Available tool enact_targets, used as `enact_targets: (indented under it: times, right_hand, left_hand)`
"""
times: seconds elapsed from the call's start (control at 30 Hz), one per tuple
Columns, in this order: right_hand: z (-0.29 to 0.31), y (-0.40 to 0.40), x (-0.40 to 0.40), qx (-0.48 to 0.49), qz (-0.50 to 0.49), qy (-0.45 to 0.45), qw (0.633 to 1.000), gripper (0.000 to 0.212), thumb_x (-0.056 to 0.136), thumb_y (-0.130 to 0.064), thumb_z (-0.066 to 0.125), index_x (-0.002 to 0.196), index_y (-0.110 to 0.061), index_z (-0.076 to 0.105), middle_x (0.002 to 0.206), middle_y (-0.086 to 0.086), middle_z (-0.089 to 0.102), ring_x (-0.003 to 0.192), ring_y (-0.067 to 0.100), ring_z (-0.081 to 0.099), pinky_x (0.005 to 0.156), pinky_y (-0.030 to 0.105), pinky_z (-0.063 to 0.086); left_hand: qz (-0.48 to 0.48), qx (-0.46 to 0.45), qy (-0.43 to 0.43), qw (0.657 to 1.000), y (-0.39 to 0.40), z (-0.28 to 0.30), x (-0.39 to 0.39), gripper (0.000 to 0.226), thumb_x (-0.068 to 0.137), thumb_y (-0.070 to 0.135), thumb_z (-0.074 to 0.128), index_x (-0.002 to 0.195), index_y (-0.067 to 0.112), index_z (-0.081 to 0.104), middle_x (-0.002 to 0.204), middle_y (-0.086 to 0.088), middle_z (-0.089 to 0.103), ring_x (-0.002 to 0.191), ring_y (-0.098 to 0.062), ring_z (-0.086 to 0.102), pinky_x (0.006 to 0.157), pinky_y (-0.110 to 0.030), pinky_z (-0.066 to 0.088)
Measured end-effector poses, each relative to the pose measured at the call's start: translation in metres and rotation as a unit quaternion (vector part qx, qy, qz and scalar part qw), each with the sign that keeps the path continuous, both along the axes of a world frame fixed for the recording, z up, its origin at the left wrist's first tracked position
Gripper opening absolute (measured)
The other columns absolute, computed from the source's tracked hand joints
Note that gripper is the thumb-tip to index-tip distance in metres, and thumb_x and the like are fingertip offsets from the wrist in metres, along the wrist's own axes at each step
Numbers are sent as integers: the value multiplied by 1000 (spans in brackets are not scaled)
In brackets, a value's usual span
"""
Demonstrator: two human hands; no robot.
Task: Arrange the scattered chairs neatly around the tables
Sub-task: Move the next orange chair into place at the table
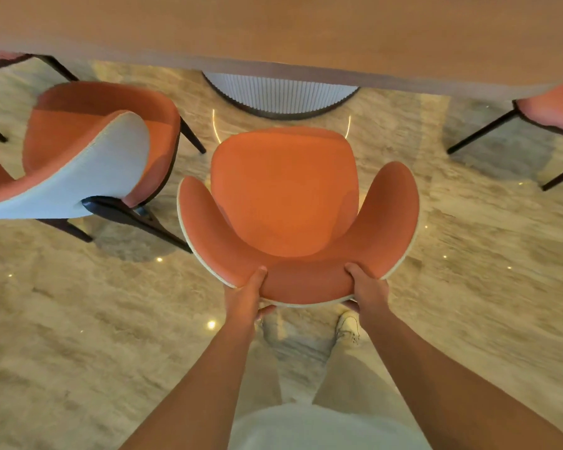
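An orange armchair (pixel 285 190) with a pale outer shell stands right in front of me, its seat facing the wooden table (pixel 273 30). My left hand (pixel 249 293) and my right hand (pixel 364 289) both clasp the top of its curved backrest, thumbs on the inside. The chair's front edge lies just short of the table's ribbed round pedestal (pixel 280 92). A second orange chair (pixel 88 151) stands to the left, turned at an angle, with its pale back toward me.
Part of a third orange chair (pixel 553 108) with dark legs shows at the right, tucked under the table edge. Another chair's edge (pixel 0 56) shows at the far left. The floor (pixel 78 319) is glossy beige marble. My shoe (pixel 346 326) is behind the held chair.
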State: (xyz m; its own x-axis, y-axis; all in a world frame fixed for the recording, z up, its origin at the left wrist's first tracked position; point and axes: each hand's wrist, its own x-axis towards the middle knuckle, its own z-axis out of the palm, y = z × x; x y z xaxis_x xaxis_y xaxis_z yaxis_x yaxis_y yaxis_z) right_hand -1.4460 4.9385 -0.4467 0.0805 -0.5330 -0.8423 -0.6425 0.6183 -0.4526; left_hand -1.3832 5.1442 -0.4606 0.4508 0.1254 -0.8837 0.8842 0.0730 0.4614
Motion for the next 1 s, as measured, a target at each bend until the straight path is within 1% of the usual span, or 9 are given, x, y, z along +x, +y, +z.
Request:
enact_targets:
  times: [0.07,0.17,0.3,0.37,0.5,0.67,0.83,0.9,1.0]
  right_hand:
    - [1,2,-1,-13,2,2,1000,59,81,-28,79,128,-5,51,117,9,63,98,24,64,61,36,57]
    - [1,4,-2,-26,0,4,1000,63,79,-34,80,128,-5,52,113,7,63,99,24,64,64,37,59]
    - [1,10,-1,-35,-33,-10,999,63,80,-37,80,128,-7,52,107,2,63,89,17,63,56,32,56]
    - [0,15,-2,-34,-60,-21,997,66,79,-42,80,128,-7,53,107,1,64,89,15,63,56,32,55]
    - [1,32,-3,-6,-90,-34,995,71,79,-45,81,131,-7,52,119,6,63,96,20,63,68,36,57]
    - [3,41,-5,70,-82,-64,992,65,80,-41,82,129,-9,55,118,8,67,99,21,66,61,35,58]
    - [0,36,-12,63,-49,-81,994,77,72,-48,86,133,-15,53,121,6,68,104,24,67,61,37,62]
    - [-1,36,-12,60,-50,-83,993,77,71,-47,86,133,-15,53,120,6,68,104,25,68,60,37,62]
    - [1,37,-8,68,-54,-79,993,70,76,-38,84,133,-12,53,119,6,68,101,23,68,61,37,61]
  left_hand:
    - [-1,6,13,1000,1,-1,3,65,80,34,83,135,15,55,125,-8,66,113,-30,65,52,-33,59]
    - [-6,10,23,1000,1,-4,3,67,81,33,83,137,13,53,127,-10,63,117,-30,62,51,-33,59]
    - [-16,4,26,1000,2,-6,4,69,81,36,83,138,14,52,126,-8,64,114,-26,64,54,-33,60]
    - [-19,4,26,999,2,-7,3,73,78,39,84,139,16,51,126,-8,64,113,-27,64,55,-34,60]
    - [-40,-15,36,998,6,-2,3,75,76,44,86,137,18,53,124,-7,67,110,-26,67,60,-37,62]
    - [-66,-20,52,996,7,11,7,65,79,47,83,132,21,57,114,-5,74,99,-24,73,66,-37,63]
    - [-10,-28,40,999,2,19,4,65,78,38,86,132,22,54,115,-7,73,98,-27,73,63,-38,62]
    - [-6,-37,38,999,2,21,5,63,78,35,86,132,21,55,115,-7,74,99,-28,73,68,-43,64]
    - [-7,-32,43,999,2,21,8,58,80,30,84,130,17,57,113,-8,74,99,-28,73,77,-49,63]
